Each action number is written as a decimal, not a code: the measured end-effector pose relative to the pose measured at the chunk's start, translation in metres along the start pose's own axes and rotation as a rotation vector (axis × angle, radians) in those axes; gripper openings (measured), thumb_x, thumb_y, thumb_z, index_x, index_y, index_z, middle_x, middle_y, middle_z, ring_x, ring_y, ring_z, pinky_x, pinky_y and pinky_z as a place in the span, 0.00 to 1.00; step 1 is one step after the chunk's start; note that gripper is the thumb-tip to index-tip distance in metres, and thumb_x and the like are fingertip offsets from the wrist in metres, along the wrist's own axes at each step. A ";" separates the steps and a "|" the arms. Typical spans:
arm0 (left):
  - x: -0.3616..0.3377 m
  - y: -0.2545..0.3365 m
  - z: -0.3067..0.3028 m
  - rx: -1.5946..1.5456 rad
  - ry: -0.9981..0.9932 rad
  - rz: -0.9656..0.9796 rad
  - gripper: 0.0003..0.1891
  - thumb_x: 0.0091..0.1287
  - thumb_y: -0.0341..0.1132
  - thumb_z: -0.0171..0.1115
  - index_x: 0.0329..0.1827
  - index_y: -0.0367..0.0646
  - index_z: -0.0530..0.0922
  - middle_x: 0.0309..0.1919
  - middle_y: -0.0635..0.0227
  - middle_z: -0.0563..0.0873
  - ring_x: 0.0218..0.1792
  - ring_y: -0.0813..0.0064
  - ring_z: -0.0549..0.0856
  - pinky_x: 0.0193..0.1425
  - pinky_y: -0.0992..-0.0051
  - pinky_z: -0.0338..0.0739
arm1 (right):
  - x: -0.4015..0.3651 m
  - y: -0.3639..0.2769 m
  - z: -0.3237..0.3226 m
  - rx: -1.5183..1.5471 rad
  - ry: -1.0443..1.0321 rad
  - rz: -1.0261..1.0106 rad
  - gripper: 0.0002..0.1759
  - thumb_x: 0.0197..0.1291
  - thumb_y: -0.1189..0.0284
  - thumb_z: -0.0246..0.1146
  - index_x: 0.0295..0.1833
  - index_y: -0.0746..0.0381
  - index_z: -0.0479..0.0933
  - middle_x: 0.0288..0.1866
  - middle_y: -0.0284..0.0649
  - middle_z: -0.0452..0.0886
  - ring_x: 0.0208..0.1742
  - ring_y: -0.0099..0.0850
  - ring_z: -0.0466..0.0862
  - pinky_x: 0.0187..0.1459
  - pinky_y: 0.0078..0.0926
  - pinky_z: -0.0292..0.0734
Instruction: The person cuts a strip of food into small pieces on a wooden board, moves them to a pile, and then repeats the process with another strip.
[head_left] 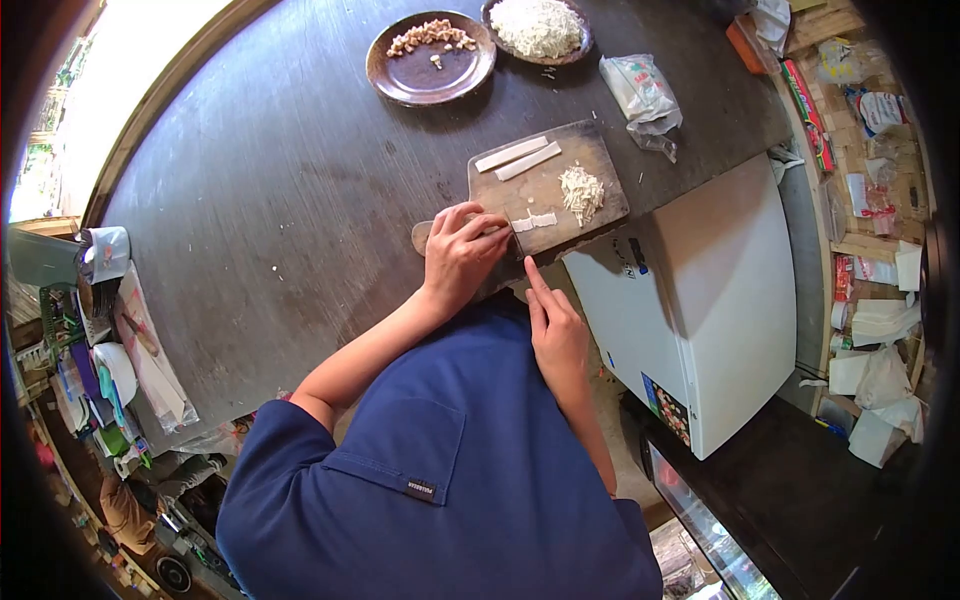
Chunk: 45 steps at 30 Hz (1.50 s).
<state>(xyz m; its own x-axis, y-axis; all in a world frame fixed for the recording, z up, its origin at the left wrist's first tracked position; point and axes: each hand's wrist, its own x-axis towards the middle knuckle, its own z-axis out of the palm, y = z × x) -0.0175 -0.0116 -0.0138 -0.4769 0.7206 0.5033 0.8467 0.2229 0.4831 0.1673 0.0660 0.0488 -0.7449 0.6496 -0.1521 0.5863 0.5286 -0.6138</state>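
Note:
A wooden cutting board (pixel 600 150) with a rounded handle lies at the table's front edge. My left hand (pixel 465 250) is closed, fingers curled down at the board's left side, pressing the end of a pale strip that they mostly hide. Just right of the fingertips stands a thin knife blade (pixel 517 242). My right hand (pixel 558 330) grips the knife, its handle hidden, with the index finger stretched along it. Thin cut pieces (pixel 535 222) lie right of the blade. Two whole pale strips (pixel 527 160) rest at the back of the board, and a pile of fine shreds (pixel 581 195) sits at right.
Behind the board are a brown plate (pixel 430 88) with small brown chunks and a dish of white shreds (pixel 537 28). A white plastic packet (pixel 640 92) lies at right on the dark table (pixel 300 200). A white appliance (pixel 735 290) stands beside the table.

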 end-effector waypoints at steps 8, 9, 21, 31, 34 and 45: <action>0.002 0.004 -0.006 0.033 -0.003 0.004 0.11 0.59 0.35 0.79 0.45 0.52 0.94 0.51 0.81 0.91 0.61 0.68 0.85 0.67 0.62 0.77 | 0.028 0.001 0.013 0.081 0.073 -0.089 0.28 0.82 0.63 0.62 0.83 0.32 0.74 0.36 0.42 0.80 0.34 0.48 0.85 0.38 0.47 0.81; 0.001 0.003 -0.005 0.016 -0.008 -0.003 0.11 0.59 0.35 0.79 0.45 0.52 0.94 0.50 0.81 0.91 0.60 0.68 0.85 0.66 0.62 0.78 | 0.027 -0.001 0.010 0.085 0.077 -0.095 0.28 0.82 0.63 0.62 0.83 0.32 0.74 0.36 0.42 0.80 0.34 0.48 0.85 0.38 0.47 0.81; 0.004 0.004 -0.003 0.003 0.023 -0.048 0.09 0.58 0.34 0.81 0.42 0.54 0.95 0.46 0.83 0.93 0.55 0.71 0.86 0.62 0.64 0.78 | -0.003 0.005 -0.003 0.035 0.026 0.007 0.27 0.81 0.64 0.63 0.81 0.33 0.76 0.36 0.41 0.81 0.33 0.46 0.85 0.38 0.45 0.81; 0.002 0.004 -0.003 0.010 0.020 -0.057 0.08 0.59 0.36 0.79 0.42 0.54 0.95 0.47 0.83 0.91 0.57 0.71 0.85 0.64 0.62 0.78 | -0.009 0.004 -0.006 0.055 0.025 -0.015 0.27 0.82 0.63 0.63 0.82 0.34 0.76 0.35 0.44 0.79 0.34 0.48 0.84 0.39 0.46 0.80; 0.004 0.004 -0.004 0.023 0.025 -0.047 0.08 0.58 0.35 0.81 0.41 0.55 0.95 0.47 0.84 0.93 0.55 0.72 0.86 0.61 0.65 0.78 | 0.004 0.007 0.005 0.083 0.044 -0.032 0.27 0.82 0.64 0.63 0.82 0.34 0.76 0.35 0.44 0.79 0.34 0.47 0.84 0.39 0.46 0.80; 0.005 0.003 -0.003 -0.003 0.037 -0.044 0.08 0.58 0.35 0.81 0.40 0.53 0.95 0.45 0.83 0.94 0.54 0.71 0.87 0.62 0.64 0.78 | -0.009 0.005 -0.002 0.158 0.027 0.003 0.27 0.82 0.65 0.62 0.82 0.35 0.76 0.35 0.45 0.79 0.35 0.48 0.85 0.40 0.47 0.79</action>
<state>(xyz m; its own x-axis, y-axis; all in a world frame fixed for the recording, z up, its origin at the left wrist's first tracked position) -0.0181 -0.0090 -0.0080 -0.5222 0.6854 0.5075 0.8240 0.2520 0.5075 0.1771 0.0639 0.0482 -0.7330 0.6668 -0.1345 0.5298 0.4355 -0.7277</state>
